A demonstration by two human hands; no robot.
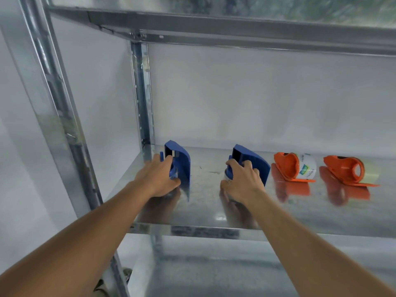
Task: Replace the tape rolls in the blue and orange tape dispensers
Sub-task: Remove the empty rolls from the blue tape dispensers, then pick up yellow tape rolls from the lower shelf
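1. Two bare forearms reach from 6 o'clock up onto a shiny metal shelf (214,213).
2. The left hand (157,179) has its fingers curled round the left blue dispenser (181,162), at about 9 o'clock on the shelf.
3. The right hand (243,182) grips the right blue dispenser (255,161), near the middle.
4. Toward 3 o'clock lie two orange dispensers: the nearer orange dispenser (288,166) holds a white printed tape roll (308,166); the far orange dispenser (347,170) holds a pale roll (370,173).
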